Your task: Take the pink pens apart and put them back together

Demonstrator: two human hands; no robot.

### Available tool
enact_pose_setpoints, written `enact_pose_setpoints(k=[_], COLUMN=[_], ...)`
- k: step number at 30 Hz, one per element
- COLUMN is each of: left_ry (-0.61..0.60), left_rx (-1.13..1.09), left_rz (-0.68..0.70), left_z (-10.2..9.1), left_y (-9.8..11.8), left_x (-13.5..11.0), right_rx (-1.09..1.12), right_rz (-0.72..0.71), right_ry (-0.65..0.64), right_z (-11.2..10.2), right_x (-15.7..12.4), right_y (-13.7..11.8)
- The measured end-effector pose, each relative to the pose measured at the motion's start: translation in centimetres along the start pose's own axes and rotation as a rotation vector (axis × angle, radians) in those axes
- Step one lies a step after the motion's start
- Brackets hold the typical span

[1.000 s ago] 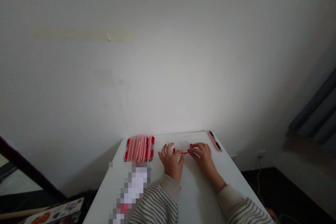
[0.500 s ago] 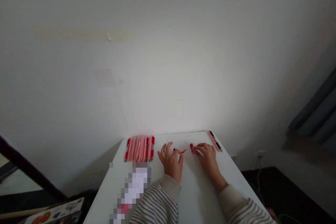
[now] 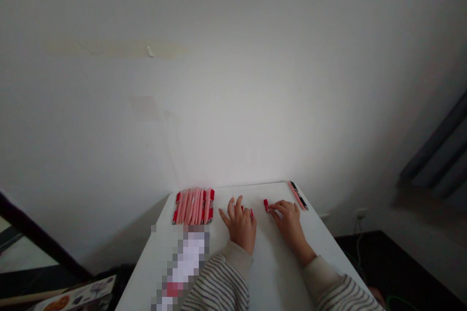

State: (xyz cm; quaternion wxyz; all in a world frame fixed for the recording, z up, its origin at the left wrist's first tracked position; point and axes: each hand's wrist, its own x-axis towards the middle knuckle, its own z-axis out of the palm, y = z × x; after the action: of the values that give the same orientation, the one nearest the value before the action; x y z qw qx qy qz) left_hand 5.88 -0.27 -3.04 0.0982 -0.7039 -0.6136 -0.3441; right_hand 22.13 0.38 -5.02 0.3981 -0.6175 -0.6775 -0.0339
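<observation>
The red tube point(image 3: 266, 204) sits near the far edge of the table point(image 3: 277, 262), long axis toward it, just left of the nearer right hand point(image 3: 287, 218), which narrowly pinches its near end; the left hand point(image 3: 241, 226) splays; its hold I cannot tell.

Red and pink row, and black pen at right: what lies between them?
Head view: left hand with small red bits at its fingertips, then a red piece at the right hand.
</observation>
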Motion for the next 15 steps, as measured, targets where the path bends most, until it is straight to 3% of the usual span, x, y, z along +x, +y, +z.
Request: enact_pose_setpoints(k=[15], left_ry=[-0.029], left_rx=[0.033], left_rz=[-0.007], left_z=[0.2], left_y=[-0.21], left_x=[-0.15], right_rx=[0.008], right_rz=[-0.037], right_ry=[-0.022], right_z=[0.16], right_x=[-0.08], right_y=[-0.05])
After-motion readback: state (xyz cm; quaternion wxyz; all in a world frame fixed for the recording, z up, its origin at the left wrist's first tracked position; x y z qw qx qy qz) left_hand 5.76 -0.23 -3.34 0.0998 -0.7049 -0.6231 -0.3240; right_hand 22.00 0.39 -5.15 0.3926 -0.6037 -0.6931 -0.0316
